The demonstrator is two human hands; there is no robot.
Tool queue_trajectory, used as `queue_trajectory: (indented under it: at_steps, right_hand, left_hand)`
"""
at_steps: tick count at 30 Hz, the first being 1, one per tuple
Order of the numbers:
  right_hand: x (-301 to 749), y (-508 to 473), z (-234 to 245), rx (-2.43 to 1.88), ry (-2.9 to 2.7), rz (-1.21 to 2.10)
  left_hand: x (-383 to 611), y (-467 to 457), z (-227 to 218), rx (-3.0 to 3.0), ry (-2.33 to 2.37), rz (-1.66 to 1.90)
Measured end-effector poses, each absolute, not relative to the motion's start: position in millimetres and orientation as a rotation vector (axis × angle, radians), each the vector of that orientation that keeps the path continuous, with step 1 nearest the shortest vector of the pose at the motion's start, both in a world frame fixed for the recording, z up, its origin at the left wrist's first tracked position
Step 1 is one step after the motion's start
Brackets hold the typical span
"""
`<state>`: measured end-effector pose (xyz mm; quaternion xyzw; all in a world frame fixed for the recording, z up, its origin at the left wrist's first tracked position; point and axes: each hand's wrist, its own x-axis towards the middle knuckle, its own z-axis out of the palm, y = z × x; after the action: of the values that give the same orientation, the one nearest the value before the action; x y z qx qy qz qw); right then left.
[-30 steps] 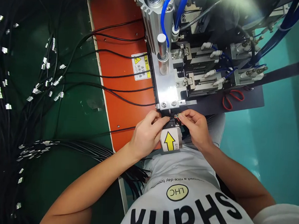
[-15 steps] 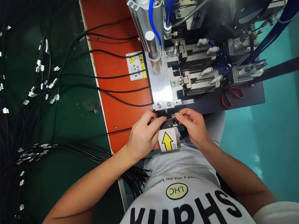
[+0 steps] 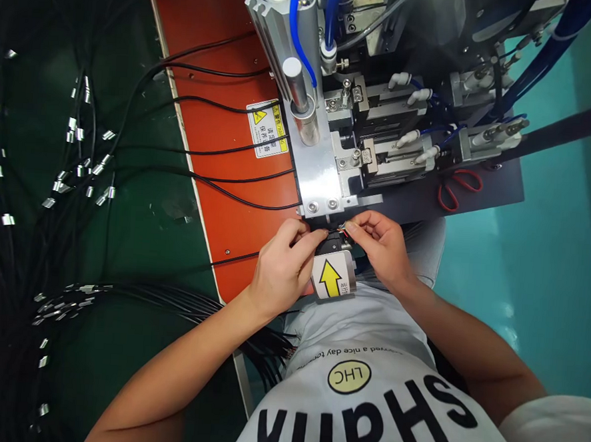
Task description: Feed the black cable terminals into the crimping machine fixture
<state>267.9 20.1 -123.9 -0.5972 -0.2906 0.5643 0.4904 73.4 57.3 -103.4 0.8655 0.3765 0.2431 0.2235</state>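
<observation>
"What do your hands have, seen from your end?"

"My left hand [image 3: 282, 267] has its fingers pinched narrow, apparently around the black cable [image 3: 236, 259] that runs in beneath it. My right hand [image 3: 381, 243] pinches the thin coloured wires [image 3: 344, 228] between thumb and forefinger. They sit between my hands, between the silver metal plate [image 3: 318, 172] and the cover with the yellow arrow [image 3: 333, 276]."

"What worries you?"

"Mostly the wires. They're so fine that an uneven pinch could let one slip or cross another, and a hard tug could bend or strain them. My left fingers hide the cable's end, so if it twisted there I might miss it. And I'd be wary of fingers so near the machine, should anything in it move."

"Any containers?"

"None that I can make out. The cables with silver terminals [image 3: 73, 301] lie loose in a bundle on the green table [image 3: 167, 360], not boxed, so they could tangle or snag if pulled. The red-handled tool [image 3: 460, 190] lies on the dark base plate [image 3: 497, 193], well apart from my hands."
</observation>
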Motion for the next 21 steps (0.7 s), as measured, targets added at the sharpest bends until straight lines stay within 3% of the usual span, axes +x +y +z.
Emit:
queue_trajectory:
  at_steps: [21]
  right_hand:
    - [269.9, 19.9, -124.2, -1.417, -0.711, 1.401]
  left_hand:
    - [74.9, 58.2, -103.6, 2.385, 1.032, 0.708]
